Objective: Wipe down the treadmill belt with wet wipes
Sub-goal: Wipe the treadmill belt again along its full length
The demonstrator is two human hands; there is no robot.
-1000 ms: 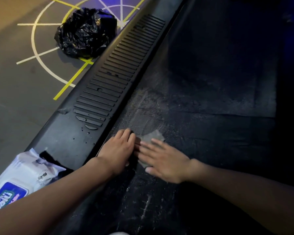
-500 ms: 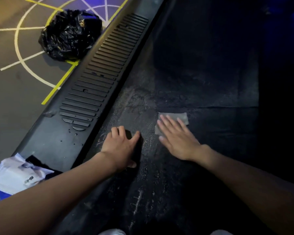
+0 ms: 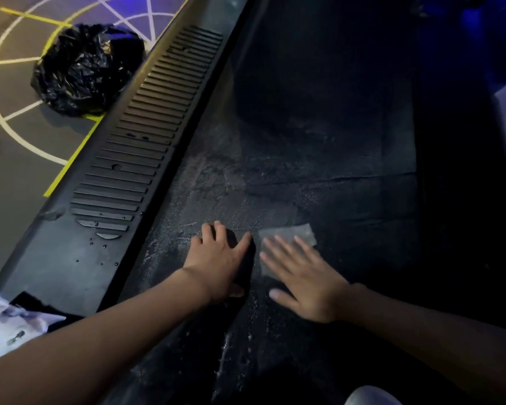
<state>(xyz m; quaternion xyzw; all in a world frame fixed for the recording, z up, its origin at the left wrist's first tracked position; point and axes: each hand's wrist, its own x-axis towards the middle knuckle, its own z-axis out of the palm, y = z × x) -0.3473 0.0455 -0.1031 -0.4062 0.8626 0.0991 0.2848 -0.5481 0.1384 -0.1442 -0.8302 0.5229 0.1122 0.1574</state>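
Note:
The black treadmill belt (image 3: 319, 159) runs up the middle of the view, streaked with wet smears and pale grit. A grey wet wipe (image 3: 292, 233) lies flat on it. My right hand (image 3: 304, 279) presses on the wipe with fingers spread, covering its near half. My left hand (image 3: 219, 258) rests flat on the bare belt just left of the wipe, thumb toward me, holding nothing.
The ribbed black side rail (image 3: 146, 141) with water drops borders the belt on the left. A pack of wet wipes (image 3: 9, 323) lies at the lower left. A crumpled black plastic bag (image 3: 85, 68) sits on the marked floor beyond the rail.
My right hand slid the wipe away from my left hand across the belt, then back toward me and leftward. My left hand stayed planted on the belt.

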